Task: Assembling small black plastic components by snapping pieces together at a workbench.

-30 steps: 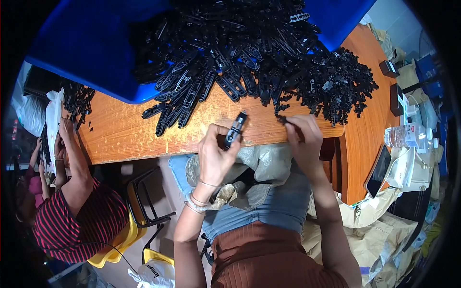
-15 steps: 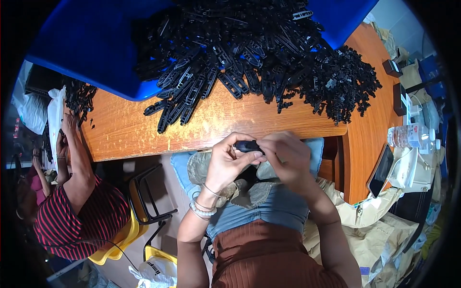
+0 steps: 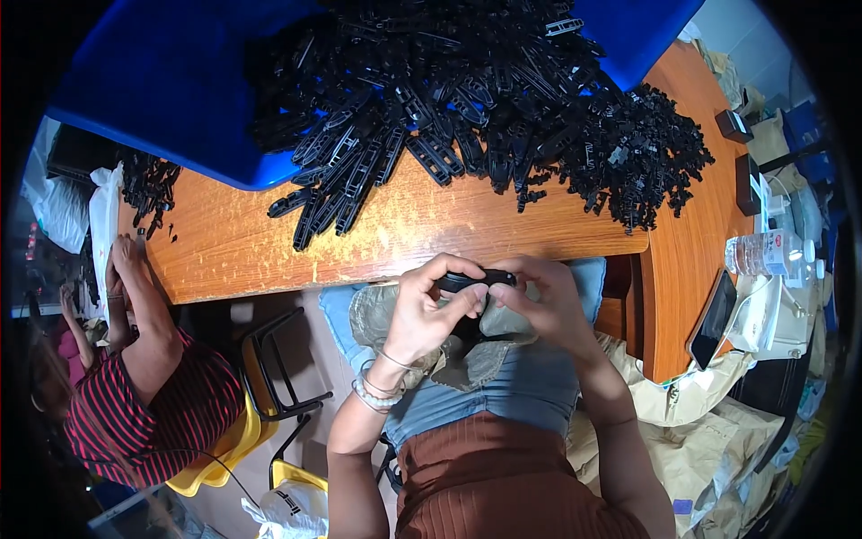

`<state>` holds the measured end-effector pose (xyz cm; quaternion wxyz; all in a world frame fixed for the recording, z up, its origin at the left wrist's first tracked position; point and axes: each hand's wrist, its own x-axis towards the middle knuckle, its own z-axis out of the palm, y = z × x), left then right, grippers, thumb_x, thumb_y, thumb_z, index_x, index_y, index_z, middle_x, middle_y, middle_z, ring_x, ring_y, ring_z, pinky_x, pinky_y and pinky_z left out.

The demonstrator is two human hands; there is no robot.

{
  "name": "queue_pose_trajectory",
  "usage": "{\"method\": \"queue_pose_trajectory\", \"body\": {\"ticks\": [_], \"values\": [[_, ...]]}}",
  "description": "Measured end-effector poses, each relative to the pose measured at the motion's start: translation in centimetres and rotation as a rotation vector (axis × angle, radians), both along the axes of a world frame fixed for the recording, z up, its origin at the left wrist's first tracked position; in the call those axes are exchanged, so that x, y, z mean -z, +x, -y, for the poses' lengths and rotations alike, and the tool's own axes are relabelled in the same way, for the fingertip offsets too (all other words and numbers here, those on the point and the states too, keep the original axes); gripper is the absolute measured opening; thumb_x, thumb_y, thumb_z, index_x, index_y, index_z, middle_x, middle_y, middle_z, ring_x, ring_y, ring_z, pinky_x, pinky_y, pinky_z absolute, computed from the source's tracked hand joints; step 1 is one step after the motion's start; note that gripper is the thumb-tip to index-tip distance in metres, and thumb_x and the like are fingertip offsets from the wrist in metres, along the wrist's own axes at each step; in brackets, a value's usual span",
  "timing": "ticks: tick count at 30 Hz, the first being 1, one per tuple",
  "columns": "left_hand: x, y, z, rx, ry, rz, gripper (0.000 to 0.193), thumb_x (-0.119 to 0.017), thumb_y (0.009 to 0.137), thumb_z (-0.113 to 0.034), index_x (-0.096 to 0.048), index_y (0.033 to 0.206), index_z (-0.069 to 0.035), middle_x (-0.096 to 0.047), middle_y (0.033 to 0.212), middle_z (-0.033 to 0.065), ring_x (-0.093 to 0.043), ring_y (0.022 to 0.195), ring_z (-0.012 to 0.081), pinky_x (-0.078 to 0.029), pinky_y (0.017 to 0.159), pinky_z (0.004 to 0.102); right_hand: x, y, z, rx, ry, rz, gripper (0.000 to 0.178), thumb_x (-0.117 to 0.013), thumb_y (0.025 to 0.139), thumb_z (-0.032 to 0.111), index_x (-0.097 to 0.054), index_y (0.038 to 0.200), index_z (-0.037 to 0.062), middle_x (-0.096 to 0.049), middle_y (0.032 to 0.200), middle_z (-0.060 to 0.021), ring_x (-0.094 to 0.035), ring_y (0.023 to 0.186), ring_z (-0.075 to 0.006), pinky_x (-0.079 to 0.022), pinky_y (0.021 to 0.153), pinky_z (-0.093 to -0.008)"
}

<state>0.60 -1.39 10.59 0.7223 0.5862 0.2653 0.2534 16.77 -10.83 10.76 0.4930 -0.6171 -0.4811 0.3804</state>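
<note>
gripping the black part (image 3: 456, 283) in your left fingers (image 3: 465, 303) and right fingers (image 3: 514, 298), you could drop it through uneven pressure.

blk pc (image 3: 456, 282), elongated, approx. horiz., held btwn fingers (image 3: 470, 300)

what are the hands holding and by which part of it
A slim black part: the left hand holds its left portion, the right hand pinches its right end.
</note>
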Motion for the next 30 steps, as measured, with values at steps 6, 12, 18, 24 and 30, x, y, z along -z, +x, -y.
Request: {"method": "queue_pose_trajectory", "body": {"ticks": [6,12,18,24,30], "values": [[-0.9,0.3,-2.7,0.344,0.081,-0.225,0.017,-0.054,0.092,-0.008,-0.062,0.102,0.004,-0.067,0.086,0.0121,-0.067,0.076,0.0140,-0.053,0.065,0.0231,1.0,0.8,1.7,-0.095,-0.031,-0.083,0.025,-0.062,0.082,0.008,-0.064,0.106,0.0005,-0.061,0.073,-0.0043,-0.054,0.063,-0.0098,-0.043,0.059,-0.0256],[0.3,4.0,-8.6,-0.227,1.353,-0.585,0.037,-0.058,0.074,0.002,-0.054,0.110,-0.001,-0.051,0.114,0.0170,-0.055,0.092,0.0306,-0.052,0.065,0.0358,1.8,2.5,-0.3,0.028,0.156,0.290,0.016,-0.058,0.082,0.001,-0.066,0.095,0.0005,-0.062,0.077,-0.0081,-0.060,0.068,-0.0179,-0.046,0.064,-0.0278],[1.4,3.9,-9.2,-0.130,1.520,-0.566,0.034,-0.060,0.071,-0.001,-0.055,0.104,0.001,-0.053,0.111,0.0149,-0.053,0.094,0.0288,-0.050,0.069,0.0351,2.6,5.5,-4.5,0.239,0.371,0.958,0.016,-0.066,0.072,-0.002,-0.062,0.088,-0.0021,-0.058,0.090,-0.0124,-0.055,0.080,-0.0310,-0.046,0.070,-0.0365],[0.8,2.6,-8.7,-0.037,1.525,-0.406,0.024,-0.062,0.071,0.000,-0.057,0.094,0.000,-0.056,0.100,0.0130,-0.052,0.092,0.0293,-0.046,0.071,0.0374,4.2,4.8,-3.6,0.405,0.311,0.309,0.014,-0.065,0.076,-0.008,-0.060,0.088,-0.0027,-0.058,0.094,-0.0065,-0.053,0.069,-0.0105,-0.043,0.061,-0.0227],[1.9,3.0,-6.6,-0.286,0.759,-0.085,0.016,-0.057,0.085,0.000,-0.055,0.101,-0.001,-0.057,0.086,0.0091,-0.057,0.075,0.0202,-0.045,0.068,0.0287,2.3,4.2,-3.0,0.335,0.291,-0.749,0.022,-0.053,0.086,-0.002,-0.056,0.108,-0.0063,-0.059,0.089,-0.0081,-0.050,0.063,-0.0063,-0.038,0.049,-0.0203]]}}
